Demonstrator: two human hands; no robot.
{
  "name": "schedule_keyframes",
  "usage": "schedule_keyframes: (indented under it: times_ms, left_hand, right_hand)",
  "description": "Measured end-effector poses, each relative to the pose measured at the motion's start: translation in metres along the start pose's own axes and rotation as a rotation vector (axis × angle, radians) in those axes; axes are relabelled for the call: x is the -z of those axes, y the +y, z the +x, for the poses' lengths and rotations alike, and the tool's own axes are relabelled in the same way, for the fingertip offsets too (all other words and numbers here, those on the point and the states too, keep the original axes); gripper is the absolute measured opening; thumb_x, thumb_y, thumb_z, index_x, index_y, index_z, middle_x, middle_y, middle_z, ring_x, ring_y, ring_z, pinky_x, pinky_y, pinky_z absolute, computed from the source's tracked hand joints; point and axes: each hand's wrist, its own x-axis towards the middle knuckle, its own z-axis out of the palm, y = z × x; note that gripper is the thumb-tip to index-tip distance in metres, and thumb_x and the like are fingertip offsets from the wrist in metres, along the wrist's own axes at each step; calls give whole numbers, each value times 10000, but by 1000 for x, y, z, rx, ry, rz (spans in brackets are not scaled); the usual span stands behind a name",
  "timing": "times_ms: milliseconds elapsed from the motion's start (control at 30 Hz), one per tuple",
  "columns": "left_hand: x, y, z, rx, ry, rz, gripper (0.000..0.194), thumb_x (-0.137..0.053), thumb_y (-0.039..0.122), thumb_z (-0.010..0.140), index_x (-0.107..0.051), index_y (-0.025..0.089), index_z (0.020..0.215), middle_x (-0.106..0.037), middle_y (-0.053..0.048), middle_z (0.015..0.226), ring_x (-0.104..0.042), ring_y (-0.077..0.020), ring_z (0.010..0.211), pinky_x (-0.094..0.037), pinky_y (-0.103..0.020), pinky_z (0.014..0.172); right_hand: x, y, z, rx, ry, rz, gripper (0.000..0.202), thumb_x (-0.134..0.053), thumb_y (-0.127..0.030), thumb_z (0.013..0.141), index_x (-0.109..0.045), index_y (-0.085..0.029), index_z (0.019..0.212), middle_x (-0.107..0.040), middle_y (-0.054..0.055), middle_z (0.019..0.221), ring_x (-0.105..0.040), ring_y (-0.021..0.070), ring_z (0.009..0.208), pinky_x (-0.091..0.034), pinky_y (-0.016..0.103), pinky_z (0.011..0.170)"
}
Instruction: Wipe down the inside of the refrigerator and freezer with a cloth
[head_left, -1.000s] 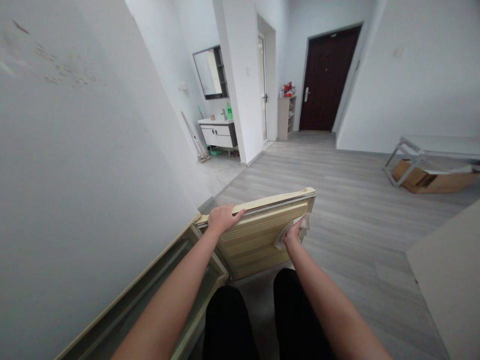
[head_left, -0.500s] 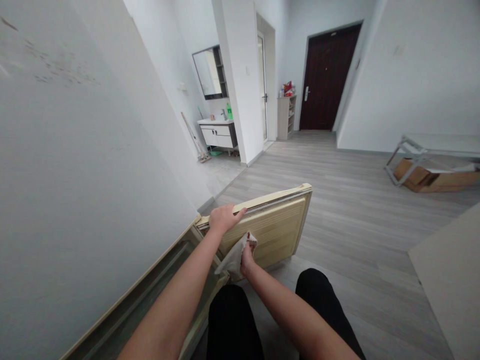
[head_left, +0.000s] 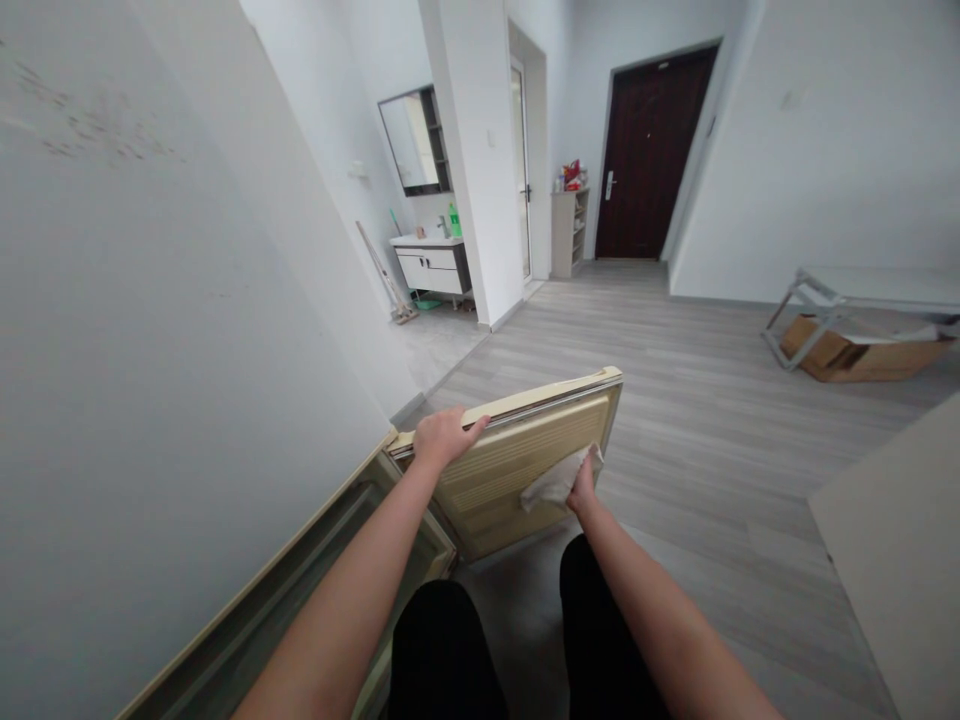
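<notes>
A yellowed, ribbed fridge door (head_left: 495, 480) stands swung open from a low white fridge (head_left: 150, 400) on my left. My left hand (head_left: 442, 437) grips the door's top edge near the hinge side. My right hand (head_left: 581, 490) presses a white cloth (head_left: 556, 478) against the door's inner face, toward its right half. Below the door's hinge side, the fridge's open compartment (head_left: 330, 580) shows a greenish inside.
My black-trousered knees (head_left: 525, 640) are at the bottom. Grey plank floor (head_left: 675, 400) runs to a dark door (head_left: 645, 150). A washbasin cabinet (head_left: 431, 265) with a mirror sits left. A metal-framed table over a cardboard box (head_left: 855, 350) stands right. A pale slab (head_left: 892, 540) lies near right.
My right hand with the cloth has slid from the door's lower left back to its right half. My left hand has stayed on the top edge.
</notes>
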Motion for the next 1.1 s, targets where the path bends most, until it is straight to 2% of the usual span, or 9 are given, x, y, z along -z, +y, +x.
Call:
schedule_keyframes:
  times_ms: [67,133,300,433,567,733,900,1000,1100]
  left_hand:
    - [0,0,0,-9,14,1,782,-200,759,905,-701,178,1054,-744,-175,1003,-703,-348,958,-498,-409,782]
    - [1,0,0,-9,17,2,774,-192,747,911,-700,181,1055,-745,-172,1009,-704,-349,952,-499,-411,777]
    - [1,-1,1,-11,1,-10,736,-205,733,919,-689,199,1067,-742,-157,1079,-697,-339,996,-495,-402,805]
    - [0,-1,1,-20,-1,-9,737,-203,736,918,-685,197,1056,-738,-160,1081,-692,-331,1001,-490,-401,818]
    - [-1,-2,0,-27,9,2,761,-194,751,908,-688,188,1038,-738,-164,1047,-695,-334,969,-487,-398,794]
    - [-1,-4,-3,-40,-1,-10,767,-211,773,889,-697,197,1033,-738,-161,1019,-692,-332,953,-486,-402,786]
    - [1,-5,-6,-69,9,-23,770,-224,785,881,-697,200,1047,-740,-158,1046,-690,-332,967,-486,-396,781]
    - [2,-5,-8,-86,8,-20,781,-215,785,883,-694,193,1057,-740,-159,1056,-688,-330,975,-488,-395,786]
    - [3,-5,-10,-96,-3,-12,794,-200,787,883,-689,189,1065,-741,-161,1055,-687,-326,974,-488,-392,788]
  right_hand:
    - [16,0,-5,-134,-62,65,626,-361,-598,966,-728,-92,941,-746,167,847,-710,274,925,-538,429,873]
    - [25,9,-15,-170,-72,132,654,-337,-652,963,-724,-126,947,-751,160,890,-715,277,932,-537,437,878]
    - [8,44,-47,-215,-149,205,687,-357,-783,894,-708,-200,988,-755,122,964,-705,287,1020,-532,496,957]
    - [-7,77,-74,-326,-235,151,663,-282,-673,961,-712,-168,988,-754,150,974,-683,289,1095,-514,510,996]
    - [6,95,-102,-434,-346,30,554,-408,-618,925,-731,-170,963,-756,133,910,-676,293,1103,-505,508,1012]
    - [24,81,-123,-468,-333,33,708,-341,-738,877,-739,-163,982,-750,157,934,-684,328,1081,-523,531,974]
    - [39,54,-115,-415,-265,86,500,-463,-504,894,-710,-99,1052,-754,183,990,-694,332,1067,-522,523,982]
    - [59,41,-106,-381,-156,123,456,-496,-499,880,-697,-106,994,-759,171,965,-723,304,975,-540,485,973]
    - [80,29,-103,-348,-172,166,403,-612,-473,834,-685,-120,1013,-764,145,970,-733,271,933,-566,444,943]
